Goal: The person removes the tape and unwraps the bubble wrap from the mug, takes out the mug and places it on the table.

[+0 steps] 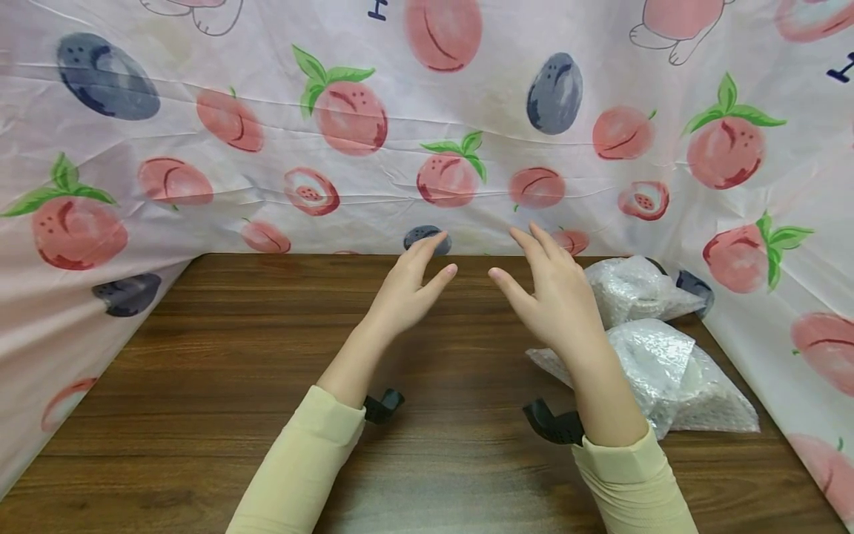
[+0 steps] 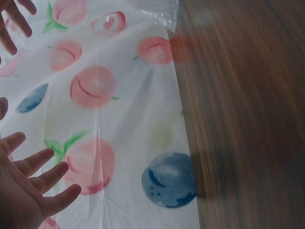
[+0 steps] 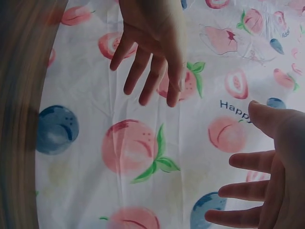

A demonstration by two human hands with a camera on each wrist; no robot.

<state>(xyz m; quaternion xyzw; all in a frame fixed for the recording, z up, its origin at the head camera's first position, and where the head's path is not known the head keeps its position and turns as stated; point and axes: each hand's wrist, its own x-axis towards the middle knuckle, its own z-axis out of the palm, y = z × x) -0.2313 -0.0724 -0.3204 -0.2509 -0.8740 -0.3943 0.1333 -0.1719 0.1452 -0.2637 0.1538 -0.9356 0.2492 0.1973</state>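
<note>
Both hands are raised above a brown wooden table [image 1: 233, 386], palms facing each other with a gap between them. My left hand [image 1: 408, 288] has its fingers extended and holds nothing; in the left wrist view its spread fingers [image 2: 42, 164] show at the lower left. Level with it, my right hand [image 1: 550, 289] also holds nothing, its fingers straight and the thumb apart. Nearest to the right hand are two bubble-wrapped bundles: a rear one [image 1: 637, 289] and a front one [image 1: 674, 371]. What lies inside the wrap cannot be made out.
A white cloth [image 1: 267, 133] printed with peaches and blue fruit hangs behind the table and along both sides. Each wrist carries a black bracket, one on the left [image 1: 384, 406] and one on the right [image 1: 554, 424]. Both bundles lie along the table's right edge.
</note>
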